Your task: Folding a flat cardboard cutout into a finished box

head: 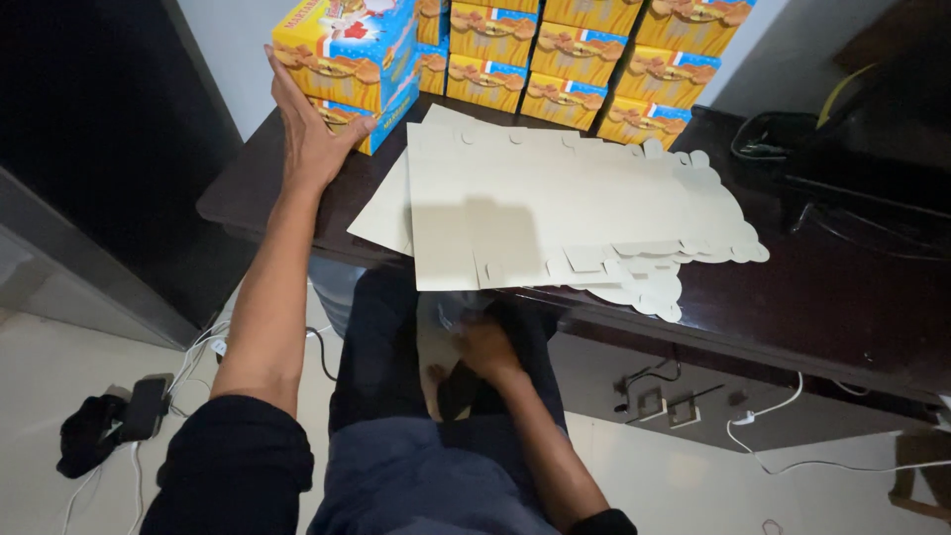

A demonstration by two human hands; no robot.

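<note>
While L hand (309,134) lies flat, open on yellow boxes (347,59), R hand (485,349) blurred, grip unclear, flat cardboard sheets (555,213) nearby.

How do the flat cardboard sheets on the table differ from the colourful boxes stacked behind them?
The flat cardboard sheets lie unfolded and spread on the dark table; the folded boxes stand assembled in stacked rows. The sheets show a plain beige face, while the boxes show printed yellow and blue. No hand touches the sheets; the left hand rests against the nearest box. Both sit on the same table.
</note>
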